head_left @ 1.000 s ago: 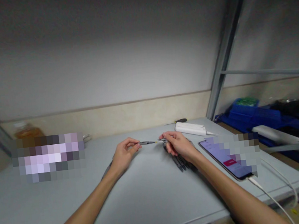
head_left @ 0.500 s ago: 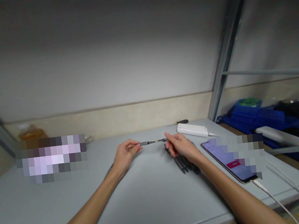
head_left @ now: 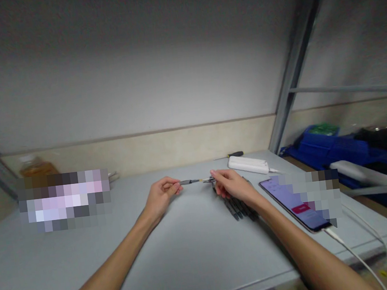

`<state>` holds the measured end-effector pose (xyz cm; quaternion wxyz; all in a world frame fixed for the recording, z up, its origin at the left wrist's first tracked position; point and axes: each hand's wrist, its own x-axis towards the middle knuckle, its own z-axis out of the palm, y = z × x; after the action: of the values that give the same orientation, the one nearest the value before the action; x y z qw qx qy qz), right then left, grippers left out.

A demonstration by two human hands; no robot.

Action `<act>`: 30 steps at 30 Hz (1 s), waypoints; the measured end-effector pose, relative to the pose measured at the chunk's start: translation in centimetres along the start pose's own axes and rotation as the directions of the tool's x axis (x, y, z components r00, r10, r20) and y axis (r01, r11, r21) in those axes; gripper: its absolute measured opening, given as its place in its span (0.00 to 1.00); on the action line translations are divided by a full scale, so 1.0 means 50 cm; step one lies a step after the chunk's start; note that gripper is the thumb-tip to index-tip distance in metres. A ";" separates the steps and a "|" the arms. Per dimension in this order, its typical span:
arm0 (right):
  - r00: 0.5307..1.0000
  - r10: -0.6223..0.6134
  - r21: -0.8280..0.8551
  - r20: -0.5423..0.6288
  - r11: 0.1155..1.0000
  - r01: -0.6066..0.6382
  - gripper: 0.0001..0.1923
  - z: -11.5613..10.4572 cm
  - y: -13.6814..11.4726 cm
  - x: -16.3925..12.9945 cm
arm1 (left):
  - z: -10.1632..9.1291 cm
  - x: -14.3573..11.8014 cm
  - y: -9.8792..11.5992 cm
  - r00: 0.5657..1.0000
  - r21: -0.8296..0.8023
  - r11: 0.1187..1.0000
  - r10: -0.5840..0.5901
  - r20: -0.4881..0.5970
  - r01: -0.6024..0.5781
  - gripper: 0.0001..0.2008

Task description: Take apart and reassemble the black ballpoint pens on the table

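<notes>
Over the grey table [head_left: 192, 252] both my hands hold one thin dark pen [head_left: 194, 181] level between them. My left hand [head_left: 161, 197] pinches its left end with thumb and fingers. My right hand [head_left: 231, 187] pinches its right end, where a pale tip part shows. Under and behind my right hand lie several dark pens [head_left: 239, 207] side by side on the table.
A phone [head_left: 293, 203] with a lit screen lies right of the pens, a white cable [head_left: 352, 252] running off the front edge. A white power bank [head_left: 246, 164] and a small screwdriver [head_left: 231, 155] sit near the wall. A bottle [head_left: 37, 167] stands back left; blue crates [head_left: 326, 148] right.
My hands have come slightly closer together along the pen; the visible stretch between them is shorter. The view has shifted a little.
</notes>
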<state>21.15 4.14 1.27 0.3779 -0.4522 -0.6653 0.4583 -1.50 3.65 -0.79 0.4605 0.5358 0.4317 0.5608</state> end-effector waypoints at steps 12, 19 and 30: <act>0.998 -0.027 -0.034 0.059 0.999 0.029 0.22 -0.001 0.000 -0.002 | 0.004 0.001 -0.002 0.999 -0.047 0.998 -0.051 0.018 0.052 0.16; 0.932 -0.333 -0.261 -0.141 0.921 0.290 0.10 -0.003 -0.005 -0.002 | 0.004 -0.002 0.002 0.970 -0.151 0.958 -0.240 0.030 0.242 0.15; 0.945 -0.326 -0.476 -0.022 0.835 0.276 0.10 -0.002 -0.009 -0.008 | 0.008 -0.004 -0.006 0.980 -0.122 0.974 -0.194 -0.035 0.189 0.15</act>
<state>21.25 3.70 1.67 0.3588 -0.4423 -0.7984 0.1956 -1.08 3.50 -1.09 0.5330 0.4505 0.4581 0.5507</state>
